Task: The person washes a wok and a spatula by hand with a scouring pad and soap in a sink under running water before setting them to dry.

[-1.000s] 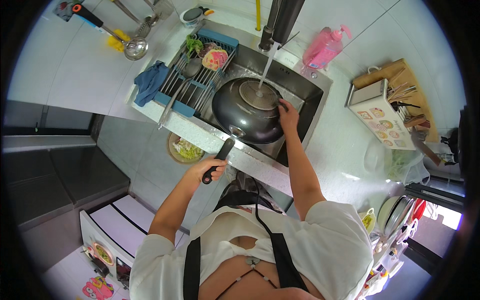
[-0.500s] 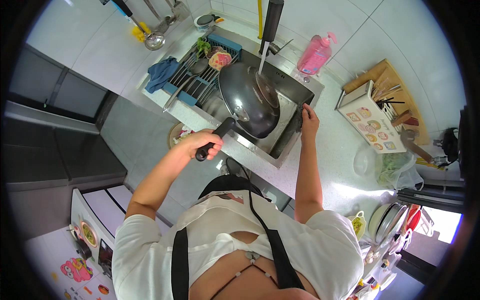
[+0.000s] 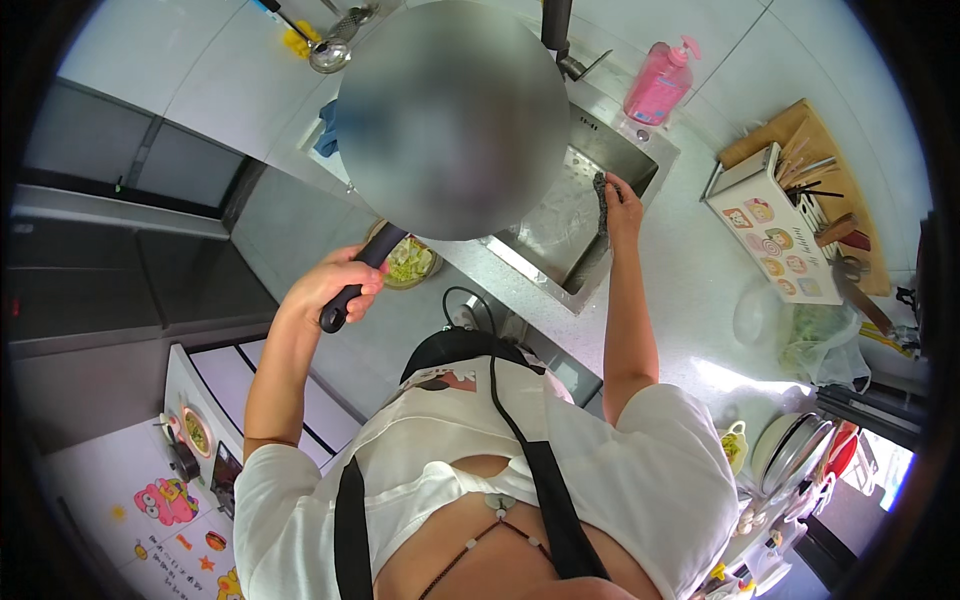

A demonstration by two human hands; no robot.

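My left hand is wrapped around the black handle of a wok, which is tilted up over the left part of the steel sink. Its round face looks smeared and grey, so surface detail cannot be made out. The wok covers most of the drying rack. At the sink's right wall, my right hand pinches a dark scouring pad, apart from the wok. Behind the wok rises the black tap; its outlet and any water stream are hidden.
A pink pump bottle stands behind the sink. Farther right are a white utensil holder with knives and chopsticks, and a plastic bag of greens. Below the counter's front edge sits a container of vegetable scraps. Ladles hang at the left wall.
My left hand has lifted the wok up and leftward out of the sink, turning it from its underside. My right hand stays near the sink's right wall with the scouring pad.
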